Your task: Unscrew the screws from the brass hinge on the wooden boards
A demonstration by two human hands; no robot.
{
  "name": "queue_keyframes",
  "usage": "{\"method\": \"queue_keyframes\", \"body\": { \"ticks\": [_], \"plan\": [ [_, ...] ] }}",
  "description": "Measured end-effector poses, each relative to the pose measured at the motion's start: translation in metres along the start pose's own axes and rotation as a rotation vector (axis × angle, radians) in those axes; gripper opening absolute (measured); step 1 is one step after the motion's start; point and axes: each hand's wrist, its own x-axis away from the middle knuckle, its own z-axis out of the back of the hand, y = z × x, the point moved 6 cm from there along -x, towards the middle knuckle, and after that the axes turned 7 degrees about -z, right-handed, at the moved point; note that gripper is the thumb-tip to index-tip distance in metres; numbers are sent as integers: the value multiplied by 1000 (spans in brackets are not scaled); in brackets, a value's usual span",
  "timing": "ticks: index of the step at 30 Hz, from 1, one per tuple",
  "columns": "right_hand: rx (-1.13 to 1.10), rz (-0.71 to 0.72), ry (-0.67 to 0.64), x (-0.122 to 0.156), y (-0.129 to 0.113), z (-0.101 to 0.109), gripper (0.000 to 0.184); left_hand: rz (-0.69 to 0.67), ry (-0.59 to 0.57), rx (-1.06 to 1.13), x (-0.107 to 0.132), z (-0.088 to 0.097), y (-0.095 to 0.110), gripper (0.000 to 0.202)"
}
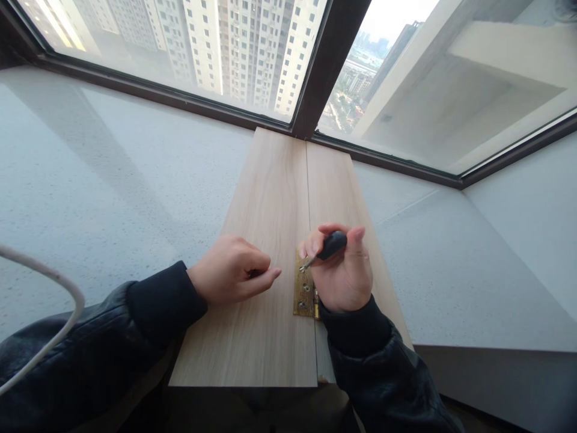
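Observation:
In my right hand (pixel 343 270) is a screwdriver with a dark handle (pixel 332 245) and a short metal shaft. Its tip points down and left onto the upper hole of a brass hinge (pixel 305 294), where a screw head seems to sit. Other screws show lower in the same leaf; the hinge's right side is mostly covered by my right hand and wrist. My left hand (pixel 237 269) rests closed over the left wooden board (pixel 256 337), fingers curled and thumb pressed along them. What it holds, if anything, is hidden.
A second, narrower board (pixel 331 180) lies alongside, with a thin seam between the two. Both lie on a speckled white sill (pixel 135 180) below a dark window frame (pixel 311 72). A white cable (pixel 67 288) curves in at the left.

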Motion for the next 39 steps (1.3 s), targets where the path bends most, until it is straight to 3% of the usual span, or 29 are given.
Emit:
{"method": "queue_keyframes", "body": {
  "ticks": [5,8,12,20,25,28,35,39],
  "plan": [
    [-80,-76,-52,0,0,-8,42,-1,-4,5,1,0,0,43],
    [-73,-92,-32,2,-3,-4,30,4,-4,7,1,0,0,43],
    [26,-5,32,3,-7,6,12,24,-19,13,1,-1,-1,43],
    [-27,-89,-33,0,0,-4,42,14,-12,14,0,0,1,43],
    [5,-26,-10,3,-5,0,19,12,-7,12,0,1,0,44],
    [30,4,71,1,-6,6,33,23,-15,3,1,0,-1,43],
    [-38,-58,-45,-1,-5,-4,54,26,-27,11,1,-2,-1,43],
    [-6,-14,-3,1,-7,-1,44,27,-20,13,1,-1,-1,44]
  ]
}}
